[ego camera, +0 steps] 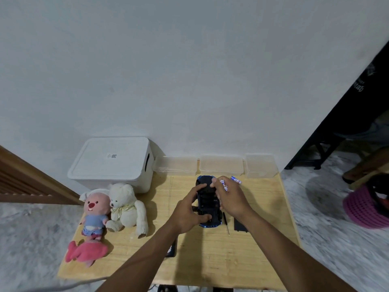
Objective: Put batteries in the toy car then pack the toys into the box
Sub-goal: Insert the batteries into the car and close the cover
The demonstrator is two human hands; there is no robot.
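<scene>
While both hands work on the upturned toy car (207,202), batteries (224,185) sit in the right fingers

As it lies belly-up near the middle of the tabletop (210,260), the toy car shows its black underside and a rim of blue, its length running along the 12-to-6 line. The left hand (189,213) comes in from 7 o'clock and grips the car on its 9 o'clock flank. Its thumb is curled round the 6 o'clock end and its forefinger stretches over the underside toward 12. The right hand (230,199) comes in from 5 o'clock with its fingers curled round the blue-and-white batteries, one of which pokes out past the knuckles toward 1 o'clock. Its fingertips touch the underside near the car's 12 o'clock end. Whether any cell already sits inside the car cannot be told.

Just beside the car at 3 o'clock lies a thin screwdriver (226,223). Next to that is a flat black panel (240,224), partly hidden by the right wrist.

At 10 o'clock a white box (109,163) stands against the wall with its lid on. Three clear plastic containers (221,165) line the 12 o'clock edge in a row.

At 9 o'clock a white teddy bear (124,205) sits touching a pink-faced plush (94,209) in a blue shirt. A pink fish plush (86,251) lies at 8 o'clock. Near 6 o'clock a dark object (171,248) is mostly covered by the left forearm, too hidden to tell what it is.
</scene>
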